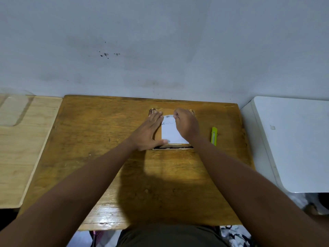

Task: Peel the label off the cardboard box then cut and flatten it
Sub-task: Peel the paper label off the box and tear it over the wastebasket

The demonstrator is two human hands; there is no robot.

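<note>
A small brown cardboard box (173, 145) lies on the wooden table (99, 132), near its far edge. A white label (170, 133) covers the box's top. My left hand (148, 131) lies flat on the box's left side, fingers straight, thumb along the near edge. My right hand (186, 125) is curled over the label's far right part, its fingertips pinching at the label's far edge. A yellow-green utility knife (214, 136) lies on the table just right of the box, untouched.
A light wooden board (19, 148) adjoins the table on the left. A white surface (293, 139) stands to the right. A grey wall (160, 50) rises directly behind the table's far edge. My torso is at the near edge.
</note>
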